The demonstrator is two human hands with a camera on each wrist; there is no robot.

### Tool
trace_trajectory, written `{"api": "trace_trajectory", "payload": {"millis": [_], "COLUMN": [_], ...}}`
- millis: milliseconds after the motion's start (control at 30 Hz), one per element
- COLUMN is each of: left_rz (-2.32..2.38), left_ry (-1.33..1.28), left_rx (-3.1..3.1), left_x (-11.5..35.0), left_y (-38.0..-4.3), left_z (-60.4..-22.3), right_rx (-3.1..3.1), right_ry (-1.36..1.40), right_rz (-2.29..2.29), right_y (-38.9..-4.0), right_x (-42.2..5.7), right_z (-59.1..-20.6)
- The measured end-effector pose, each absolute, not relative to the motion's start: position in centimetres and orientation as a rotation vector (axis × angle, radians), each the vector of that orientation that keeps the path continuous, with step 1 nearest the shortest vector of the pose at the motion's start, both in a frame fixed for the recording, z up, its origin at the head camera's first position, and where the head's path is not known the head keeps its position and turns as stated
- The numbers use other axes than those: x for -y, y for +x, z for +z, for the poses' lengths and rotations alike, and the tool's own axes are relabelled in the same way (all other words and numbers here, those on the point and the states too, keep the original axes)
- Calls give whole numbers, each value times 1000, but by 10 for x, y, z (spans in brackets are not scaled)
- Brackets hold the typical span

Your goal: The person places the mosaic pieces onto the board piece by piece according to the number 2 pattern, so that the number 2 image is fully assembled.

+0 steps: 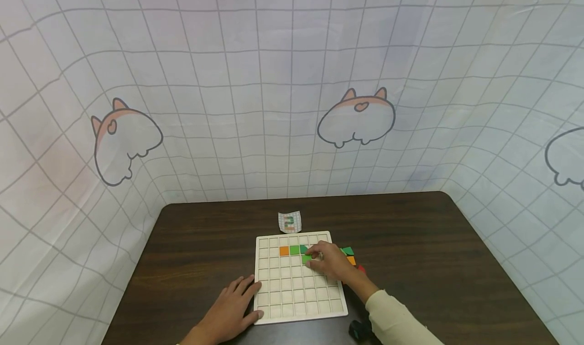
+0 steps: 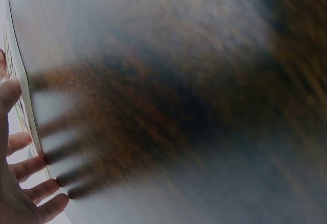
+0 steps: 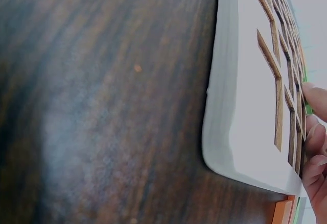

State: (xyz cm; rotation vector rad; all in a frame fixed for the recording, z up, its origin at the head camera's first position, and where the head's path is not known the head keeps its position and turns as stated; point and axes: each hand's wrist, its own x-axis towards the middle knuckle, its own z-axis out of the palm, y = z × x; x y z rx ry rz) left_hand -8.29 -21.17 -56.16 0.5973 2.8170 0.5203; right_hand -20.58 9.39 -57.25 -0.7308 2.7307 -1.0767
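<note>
We see a green tile (image 1: pixel 306 259) pinched in the right hand (image 1: pixel 333 262) on the upper half of the grid board (image 1: pixel 286 284), below three laid tiles (image 1: pixel 294 250); we'd call it early, with loose tiles (image 1: pixel 351 260) remaining alongside. Left hand (image 1: pixel 229 308) lies spread at the board's left edge; dark wood table (image 1: pixel 214 238), white checked sheet (image 1: pixel 237 132) around.

The board (image 1: pixel 297 284) lies on the counter (image 1: pixel 433 248) at lower centre, a card (image 1: pixel 289 222) just behind it. The left hand (image 1: pixel 232 307) touches its left edge; the right hand (image 1: pixel 332 260) is at a tile (image 1: pixel 305 259) on its upper part (loose tiles (image 1: pixel 349 251) lie farther right).
</note>
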Motion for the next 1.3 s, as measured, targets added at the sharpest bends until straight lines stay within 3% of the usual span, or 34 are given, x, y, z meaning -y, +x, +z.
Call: {"api": "trace_trajectory", "payload": {"millis": [1300], "left_rz": [528], "left_ry": [600], "left_rx": [-2820], "left_x": [210], "left_y": [-84], "left_z": [-559], "right_rx": [-2730], "right_ry": [-742], "right_rz": [-1134], "right_y": [-205], "right_x": [-99], "right_z": [-565]}}
